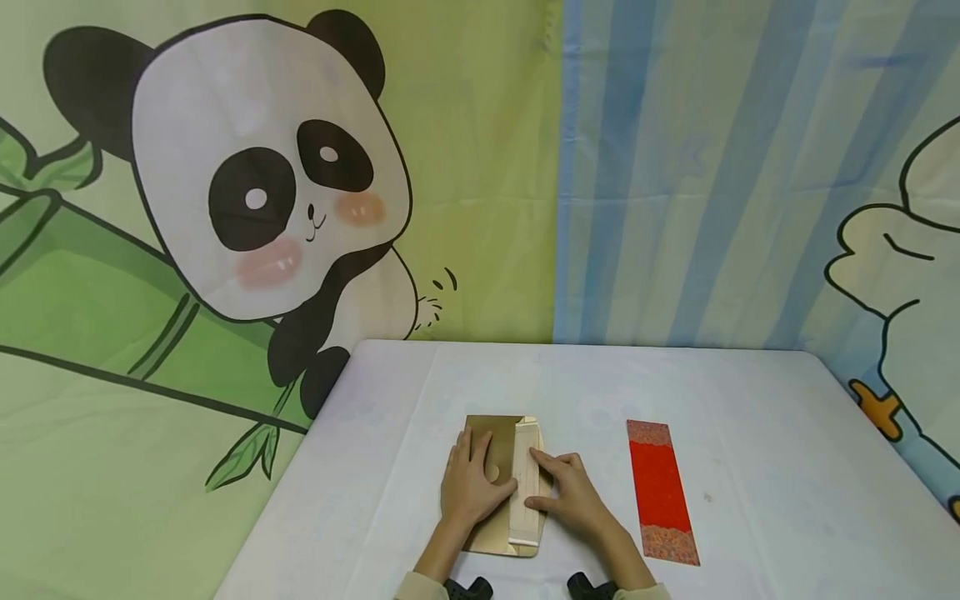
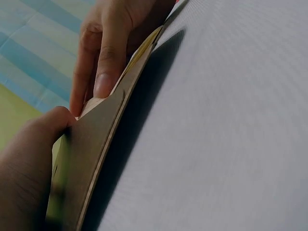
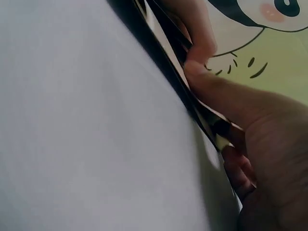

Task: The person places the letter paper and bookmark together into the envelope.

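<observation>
A flat gold cardboard box (image 1: 497, 533) lies in front of me, a long cream folded flap (image 1: 523, 525) running down its right side. My left hand (image 1: 468, 487) rests on the gold panel with its fingers spread; its thumb reaches the flap's left edge. From the right, my right hand (image 1: 573, 496) grips the flap side with bent index finger and thumb. In the right wrist view the thumb (image 3: 216, 89) presses at the cardboard's edge, with other fingers curled below it. The left wrist view shows the cardboard (image 2: 94, 144) edge-on, both hands touching it.
A red paper strip (image 1: 662, 492) with patterned ends lies to the right on the white tabletop (image 1: 780, 467). Behind the table hangs a printed curtain (image 1: 480, 167) with a panda and blue stripes. Dark wrist-worn devices (image 1: 468, 589) show at the bottom edge.
</observation>
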### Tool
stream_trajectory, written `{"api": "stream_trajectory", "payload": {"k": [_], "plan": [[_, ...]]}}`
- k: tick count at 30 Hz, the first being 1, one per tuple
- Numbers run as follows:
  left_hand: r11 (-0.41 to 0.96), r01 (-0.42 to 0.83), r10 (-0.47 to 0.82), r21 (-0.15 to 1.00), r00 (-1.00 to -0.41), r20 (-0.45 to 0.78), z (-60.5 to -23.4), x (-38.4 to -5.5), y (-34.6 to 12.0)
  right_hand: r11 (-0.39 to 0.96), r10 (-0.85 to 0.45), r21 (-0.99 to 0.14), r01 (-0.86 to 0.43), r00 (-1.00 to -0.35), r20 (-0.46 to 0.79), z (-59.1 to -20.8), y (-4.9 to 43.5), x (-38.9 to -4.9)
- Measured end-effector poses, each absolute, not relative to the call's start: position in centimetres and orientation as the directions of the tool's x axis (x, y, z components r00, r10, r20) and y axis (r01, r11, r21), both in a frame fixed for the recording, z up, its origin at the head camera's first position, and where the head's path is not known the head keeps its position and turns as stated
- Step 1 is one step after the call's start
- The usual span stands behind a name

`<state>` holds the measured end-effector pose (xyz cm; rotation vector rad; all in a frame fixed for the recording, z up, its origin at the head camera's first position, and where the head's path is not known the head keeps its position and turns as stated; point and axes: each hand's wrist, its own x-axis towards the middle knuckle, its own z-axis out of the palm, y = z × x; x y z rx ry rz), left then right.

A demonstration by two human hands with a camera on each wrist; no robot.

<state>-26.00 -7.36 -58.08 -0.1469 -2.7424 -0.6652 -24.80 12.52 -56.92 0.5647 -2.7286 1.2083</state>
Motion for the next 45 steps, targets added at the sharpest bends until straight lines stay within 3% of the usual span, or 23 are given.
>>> {"api": "stream_trajectory", "payload": {"k": [11,22,32,40,45], "plan": [[0.896,0.162,0.023,0.414,-0.947,0.32,-57.9,-25.8,-7.4,0.635,-0.366,-0.594,-0.494,-0.87,0.331,-57.1,12.7,-25.0],[0.904,0.163,0.031,0.395,-0.947,0.32,-57.6,-25.9,-7.3,0.662,-0.443,-0.497,-0.561,-0.828,0.344,-57.0,12.0,-25.5],[0.901,0.168,0.033,0.399,-0.945,0.326,-57.5,-25.9,-7.3,0.646,-0.522,-0.523,-0.556,-0.822,0.229,-56.6,12.6,-25.6],[0.9,0.175,0.039,0.4,-0.944,0.326,-57.5,-25.9,-7.3,0.645,-0.559,-0.474,-0.599,-0.793,0.242,-56.7,11.9,-26.1],[0.898,0.169,0.035,0.407,-0.948,0.317,-57.6,-25.8,-7.3,0.628,-0.563,-0.501,-0.595,-0.792,0.234,-56.6,12.0,-26.2]]}}
